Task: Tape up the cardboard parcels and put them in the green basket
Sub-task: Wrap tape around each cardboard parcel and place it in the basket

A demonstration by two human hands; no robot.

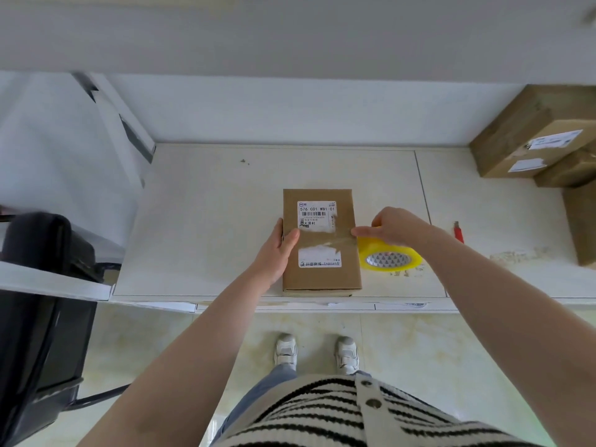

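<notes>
Left hand (pixel 280 250) steadies flat cardboard parcel (pixel 321 241); right hand (pixel 398 228) grips glossy yellow tape roll (pixel 390 257)

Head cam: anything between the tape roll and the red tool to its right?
Only the person's right hand and forearm, reaching over the yellow tape roll. Beyond them, bare white table runs to the red tool.

The parcel (pixel 321 241) lies flat in the middle of the frame, on the table (pixel 200 221). The left hand (pixel 276 253) rests on its left edge. The tape roll (pixel 390 256) sits just beside its right edge, under the right hand (pixel 398 229). A stack of boxes (pixel 535 140) stands at the upper right, with a small tool (pixel 458 232) between it and the roll.
</notes>
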